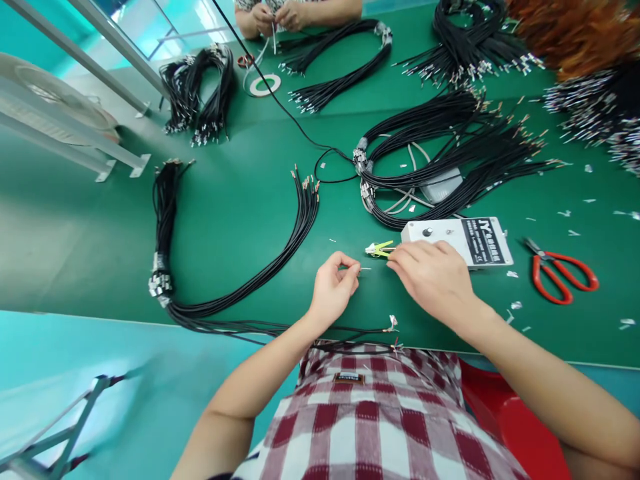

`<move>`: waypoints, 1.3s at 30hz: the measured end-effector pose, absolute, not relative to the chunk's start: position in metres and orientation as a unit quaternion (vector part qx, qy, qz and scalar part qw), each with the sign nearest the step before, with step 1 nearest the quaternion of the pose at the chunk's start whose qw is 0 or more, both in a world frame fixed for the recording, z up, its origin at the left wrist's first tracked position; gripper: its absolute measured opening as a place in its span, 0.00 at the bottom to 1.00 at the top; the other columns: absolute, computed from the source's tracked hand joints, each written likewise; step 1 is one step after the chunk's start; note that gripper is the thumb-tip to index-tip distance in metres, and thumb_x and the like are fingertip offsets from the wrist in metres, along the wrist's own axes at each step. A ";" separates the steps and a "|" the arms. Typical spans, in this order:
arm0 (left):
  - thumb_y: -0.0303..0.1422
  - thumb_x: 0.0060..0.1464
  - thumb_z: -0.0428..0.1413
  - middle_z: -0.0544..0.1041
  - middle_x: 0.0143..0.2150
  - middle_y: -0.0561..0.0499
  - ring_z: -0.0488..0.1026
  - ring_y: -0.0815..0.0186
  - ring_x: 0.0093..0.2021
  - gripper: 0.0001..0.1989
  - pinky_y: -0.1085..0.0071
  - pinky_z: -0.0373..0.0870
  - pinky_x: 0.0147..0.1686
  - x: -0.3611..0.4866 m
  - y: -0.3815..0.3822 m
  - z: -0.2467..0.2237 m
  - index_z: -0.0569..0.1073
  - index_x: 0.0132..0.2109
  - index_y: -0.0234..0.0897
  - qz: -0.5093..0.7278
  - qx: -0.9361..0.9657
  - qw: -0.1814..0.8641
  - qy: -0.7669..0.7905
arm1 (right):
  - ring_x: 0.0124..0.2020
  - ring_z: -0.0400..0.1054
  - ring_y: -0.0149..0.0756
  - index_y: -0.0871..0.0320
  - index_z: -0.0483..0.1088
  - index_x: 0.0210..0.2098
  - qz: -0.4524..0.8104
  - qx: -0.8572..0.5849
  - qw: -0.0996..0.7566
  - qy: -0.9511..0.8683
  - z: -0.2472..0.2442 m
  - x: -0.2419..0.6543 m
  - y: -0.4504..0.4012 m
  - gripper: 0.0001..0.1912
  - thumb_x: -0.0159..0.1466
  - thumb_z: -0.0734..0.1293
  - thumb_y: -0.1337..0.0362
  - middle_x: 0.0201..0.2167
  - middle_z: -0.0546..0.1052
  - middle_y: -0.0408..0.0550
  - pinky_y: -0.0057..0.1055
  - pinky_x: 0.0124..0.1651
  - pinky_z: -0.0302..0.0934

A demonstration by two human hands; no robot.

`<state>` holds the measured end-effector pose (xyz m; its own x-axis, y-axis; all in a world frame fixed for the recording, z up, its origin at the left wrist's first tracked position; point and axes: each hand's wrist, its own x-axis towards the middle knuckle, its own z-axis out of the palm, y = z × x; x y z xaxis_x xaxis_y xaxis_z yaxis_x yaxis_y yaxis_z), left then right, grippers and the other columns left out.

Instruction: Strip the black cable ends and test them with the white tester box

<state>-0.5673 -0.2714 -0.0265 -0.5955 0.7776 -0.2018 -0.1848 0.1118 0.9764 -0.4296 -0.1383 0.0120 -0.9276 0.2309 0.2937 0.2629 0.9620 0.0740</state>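
My left hand (336, 287) is closed in a pinch above the green table. A thin white strand (366, 269) sticks out past its fingertips toward the right. My right hand (434, 275) lies against the front of a white box (489, 241) with a dark label and a black knob. Its fingertips are closed at the back end of a small yellow-green clip (381, 249), which has a white tip pointing left. Below my hands, black cables (345, 329) with stripped ends run along the table's front edge.
Red-handled pliers (563, 272) lie at the right among white scraps. A cable bundle (235, 303) curves on the left; more bundles (430, 167) lie behind the box. Across the table, another person's hands (280, 17) hold a white strip near a tape roll (265, 85).
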 end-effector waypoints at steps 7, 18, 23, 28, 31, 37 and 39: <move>0.36 0.50 0.64 0.68 0.25 0.57 0.62 0.79 0.15 0.15 0.78 0.54 0.16 -0.586 -0.250 -0.035 0.66 0.31 0.35 0.638 0.206 0.379 0.637 | 0.41 0.65 0.44 0.58 0.71 0.35 -0.119 -0.138 0.031 -0.983 -0.006 -0.462 -0.118 0.05 0.66 0.64 0.72 0.35 0.78 0.49 0.40 0.44 0.48; 0.27 0.54 0.58 0.67 0.23 0.59 0.61 0.79 0.14 0.08 0.79 0.51 0.15 -0.590 -0.230 -0.053 0.66 0.31 0.35 0.631 0.206 0.368 0.652 | 0.35 0.62 0.40 0.56 0.67 0.28 -0.077 -0.121 0.025 -0.989 -0.008 -0.467 -0.108 0.11 0.65 0.62 0.73 0.26 0.74 0.46 0.40 0.45 0.46; 0.26 0.55 0.57 0.67 0.23 0.59 0.61 0.79 0.14 0.07 0.79 0.52 0.15 -0.590 -0.227 -0.056 0.66 0.31 0.35 0.612 0.214 0.369 0.665 | 0.35 0.62 0.39 0.56 0.67 0.28 -0.068 -0.123 0.026 -0.990 -0.010 -0.468 -0.109 0.11 0.65 0.62 0.73 0.27 0.75 0.46 0.41 0.45 0.46; 0.27 0.56 0.56 0.66 0.22 0.60 0.62 0.78 0.15 0.07 0.79 0.54 0.16 -0.591 -0.228 -0.056 0.65 0.32 0.36 0.588 0.238 0.369 0.679 | 0.47 0.66 0.45 0.57 0.72 0.40 -0.044 -0.123 0.050 -0.990 0.003 -0.457 -0.112 0.05 0.67 0.65 0.65 0.39 0.80 0.50 0.44 0.50 0.47; 0.27 0.55 0.56 0.67 0.22 0.59 0.63 0.77 0.15 0.06 0.79 0.54 0.16 -0.591 -0.229 -0.055 0.66 0.32 0.36 0.586 0.243 0.367 0.681 | 0.55 0.67 0.46 0.58 0.70 0.51 -0.005 -0.135 0.144 -0.980 0.010 -0.426 -0.111 0.13 0.69 0.65 0.62 0.51 0.79 0.52 0.45 0.54 0.48; 0.29 0.54 0.59 0.66 0.21 0.59 0.62 0.77 0.15 0.08 0.79 0.53 0.16 -0.592 -0.229 -0.055 0.65 0.31 0.37 0.590 0.241 0.370 0.676 | 0.52 0.72 0.42 0.53 0.71 0.39 0.037 -0.258 0.310 -0.914 -0.014 -0.360 -0.124 0.05 0.65 0.67 0.70 0.47 0.82 0.46 0.41 0.54 0.55; 0.30 0.54 0.59 0.66 0.21 0.59 0.62 0.77 0.15 0.09 0.79 0.53 0.17 -0.592 -0.230 -0.055 0.65 0.31 0.37 0.588 0.243 0.368 0.678 | 0.51 0.72 0.42 0.52 0.71 0.37 0.030 -0.264 0.301 -0.916 -0.025 -0.354 -0.131 0.06 0.64 0.67 0.70 0.47 0.83 0.44 0.41 0.54 0.55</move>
